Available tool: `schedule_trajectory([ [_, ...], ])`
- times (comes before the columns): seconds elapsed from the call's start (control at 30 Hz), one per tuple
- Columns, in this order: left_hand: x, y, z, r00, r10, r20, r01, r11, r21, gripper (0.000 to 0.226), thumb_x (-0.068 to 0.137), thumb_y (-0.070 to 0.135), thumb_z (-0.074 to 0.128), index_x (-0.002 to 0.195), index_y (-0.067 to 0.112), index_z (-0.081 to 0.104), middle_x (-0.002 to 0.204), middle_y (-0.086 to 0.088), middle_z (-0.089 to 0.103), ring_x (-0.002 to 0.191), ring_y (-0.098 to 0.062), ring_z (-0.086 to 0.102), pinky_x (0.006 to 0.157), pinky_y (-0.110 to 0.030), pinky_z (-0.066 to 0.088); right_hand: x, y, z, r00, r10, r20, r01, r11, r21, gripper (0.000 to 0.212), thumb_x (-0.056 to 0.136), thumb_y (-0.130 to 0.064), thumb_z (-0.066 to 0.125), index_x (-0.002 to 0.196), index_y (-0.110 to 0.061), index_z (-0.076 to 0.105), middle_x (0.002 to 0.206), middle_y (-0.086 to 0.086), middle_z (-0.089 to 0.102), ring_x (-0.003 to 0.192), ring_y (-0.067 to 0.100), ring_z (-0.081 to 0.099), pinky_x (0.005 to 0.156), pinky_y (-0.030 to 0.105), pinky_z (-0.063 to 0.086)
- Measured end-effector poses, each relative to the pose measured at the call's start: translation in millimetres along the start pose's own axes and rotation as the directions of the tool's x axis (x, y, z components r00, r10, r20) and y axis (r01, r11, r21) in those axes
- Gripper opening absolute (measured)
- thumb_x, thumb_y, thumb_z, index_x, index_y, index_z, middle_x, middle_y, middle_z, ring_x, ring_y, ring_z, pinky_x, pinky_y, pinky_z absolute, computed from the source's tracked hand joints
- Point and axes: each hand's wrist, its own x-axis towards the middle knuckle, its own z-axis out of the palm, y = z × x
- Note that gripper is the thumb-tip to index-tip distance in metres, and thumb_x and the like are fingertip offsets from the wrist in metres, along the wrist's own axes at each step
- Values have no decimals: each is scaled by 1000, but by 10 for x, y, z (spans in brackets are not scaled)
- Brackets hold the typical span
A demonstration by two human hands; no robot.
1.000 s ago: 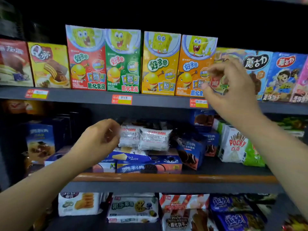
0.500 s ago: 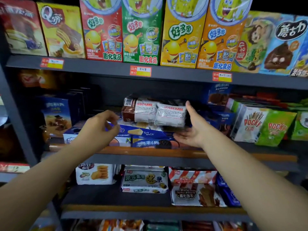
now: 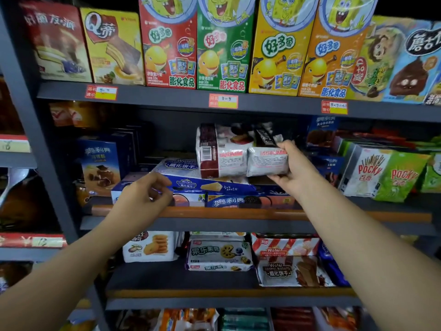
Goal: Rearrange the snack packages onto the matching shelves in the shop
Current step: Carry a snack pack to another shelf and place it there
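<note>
On the middle shelf point(image 3: 229, 215), two white plastic snack packs stand on a stack of flat blue wafer and cookie boxes point(image 3: 210, 187). My right hand point(image 3: 290, 170) grips the right pack point(image 3: 266, 162), thumb on its top edge and fingers under it. The left pack point(image 3: 220, 156), with a dark red end, stands beside it and touches it. My left hand point(image 3: 145, 195) hovers at the shelf's front lip by the blue boxes, fingers curled with the fingertips pinched together, holding nothing that shows.
Tall cartoon snack boxes point(image 3: 224, 44) line the top shelf. Pocky boxes point(image 3: 386, 173) stand right of my right hand, a blue cookie box point(image 3: 100, 163) to the left. The lower shelf carries wafer bags point(image 3: 286, 259) and biscuit packs point(image 3: 219, 255). A grey upright point(image 3: 35, 115) bounds the left.
My right hand came down from the top shelf to the middle shelf and closed round the right white pack. The view dropped and moved closer. My left hand stayed near the shelf front.
</note>
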Motion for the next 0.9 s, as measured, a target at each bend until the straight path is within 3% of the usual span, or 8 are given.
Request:
schedule_trajectory([
  [0.2,-163,66,115,989,-95,116,133,914,-384,7,90,16,58,92,23,61,82,-2,69,75,-16,67,77,-36,55,-438,133,-463,999,-28,-33,30,996,78,10,83,-18,65,90,-10,65,82,8,75,83,20,71,67,35,55],
  [0.33,-224,102,288,985,-143,99,173,868,-465,5,92,18,55,90,20,59,86,-7,68,72,-15,67,44,-10,43,-796,323,-928,996,15,-86,-2,989,148,31,87,-28,56,108,-7,66,96,12,74,89,24,69,75,37,59],
  [0.43,-195,93,334,989,-121,79,144,889,-435,4,92,16,56,90,19,58,86,-7,67,65,-9,64,39,-10,40,-1055,384,-1129,998,-11,-62,18,993,120,39,86,-34,54,91,-2,76,81,12,75,64,18,70,55,23,57],
  [0.53,-196,34,435,984,-83,159,145,893,-426,6,91,11,56,90,16,59,81,-8,67,65,-10,66,59,-24,55,-1260,401,-1084,995,-40,-86,40,999,-6,64,28,-50,88,51,7,69,41,5,61,31,11,56,30,16,40],
  [0.6,-261,31,531,970,-53,238,149,902,-405,8,91,8,56,91,15,60,81,-9,67,68,-14,66,67,-32,54,-1302,522,-1139,998,-11,-56,13,999,30,45,63,-45,79,43,-6,69,45,6,64,34,15,60,31,18,43],
  [0.7,-409,19,600,942,-72,328,229,853,-470,6,92,11,54,94,12,59,85,-9,66,69,-18,66,53,-12,47,-1236,775,-1258,996,31,-85,-23,996,91,46,96,-30,43,62,-11,68,52,7,66,39,18,62,36,21,49],
  [0.83,-597,-127,637,722,-167,672,615,601,-510,49,72,58,62,105,21,64,86,-2,73,75,-21,69,66,-31,53,-1094,943,-1176,993,98,-71,-99,995,-2,27,85,-33,55,78,-8,61,61,11,69,48,21,65,49,25,54],
  [0.9,-703,-192,665,621,-165,767,713,526,-464,54,71,65,60,105,23,65,74,5,70,67,-16,68,60,-30,52,-1024,1039,-1087,991,125,-57,-129,989,-72,41,63,-36,68,91,-7,63,78,16,71,61,26,68,64,35,55],
])
